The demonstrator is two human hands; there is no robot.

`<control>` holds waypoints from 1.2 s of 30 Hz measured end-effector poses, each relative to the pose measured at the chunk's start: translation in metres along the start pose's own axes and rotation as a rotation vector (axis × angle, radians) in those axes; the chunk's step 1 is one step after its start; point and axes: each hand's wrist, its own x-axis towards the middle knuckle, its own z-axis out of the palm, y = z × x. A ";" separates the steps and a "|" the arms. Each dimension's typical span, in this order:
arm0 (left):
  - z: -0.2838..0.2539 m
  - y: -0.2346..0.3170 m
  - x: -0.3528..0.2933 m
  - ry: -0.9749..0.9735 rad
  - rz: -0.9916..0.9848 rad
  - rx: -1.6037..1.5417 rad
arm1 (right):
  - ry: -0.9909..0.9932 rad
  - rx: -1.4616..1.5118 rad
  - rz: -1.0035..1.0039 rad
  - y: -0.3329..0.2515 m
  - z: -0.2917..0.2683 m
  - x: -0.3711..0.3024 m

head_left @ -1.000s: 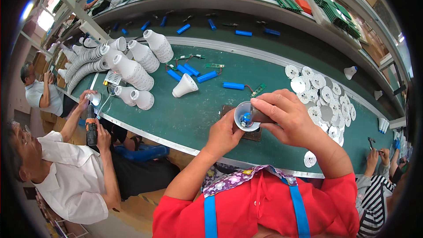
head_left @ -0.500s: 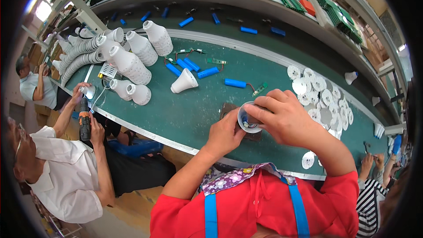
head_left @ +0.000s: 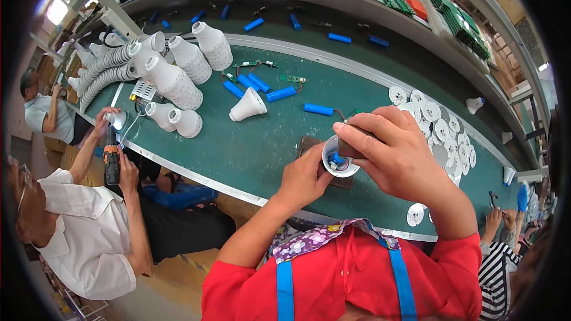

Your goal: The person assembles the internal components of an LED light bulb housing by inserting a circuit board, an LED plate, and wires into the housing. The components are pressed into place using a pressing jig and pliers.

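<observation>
My left hand is wrapped round a white cone-shaped lamp housing, its wide mouth tipped up toward me. Inside it sit a blue cylindrical battery and some small parts too hidden to name. Above the mouth, my right hand pinches a dark, flat-sided block against the far right rim. Under the housing lies a brown plate on the green bench. Beyond my hands are a blue battery with wires and another white housing on its side.
Round white perforated discs are heaped at the right. Several blue batteries with circuit boards lie farther left, near stacked white housings. A co-worker at the left holds a drill. Behind the bench runs a dark conveyor carrying batteries.
My right fingers have shifted up and right from the housing's mouth, bringing the dark block to its rim. The blue battery inside shows more clearly. My left hand keeps its hold.
</observation>
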 end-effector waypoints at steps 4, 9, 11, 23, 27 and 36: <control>0.001 -0.001 0.002 0.004 0.040 -0.009 | -0.294 -0.090 0.022 -0.001 0.018 -0.003; 0.000 0.004 0.003 -0.047 -0.043 -0.067 | -0.135 0.070 0.103 0.002 0.002 -0.006; 0.001 -0.005 0.004 0.092 0.192 0.140 | -0.013 0.127 0.181 0.004 -0.001 -0.015; -0.009 0.002 0.025 0.132 -0.063 -0.868 | 0.007 -0.033 0.656 0.027 0.098 -0.164; -0.010 0.008 0.025 0.032 -0.227 -1.221 | 0.072 0.004 0.681 0.026 0.104 -0.172; 0.045 0.045 0.018 -0.139 -0.316 -0.893 | 0.351 0.351 0.563 0.000 0.068 -0.146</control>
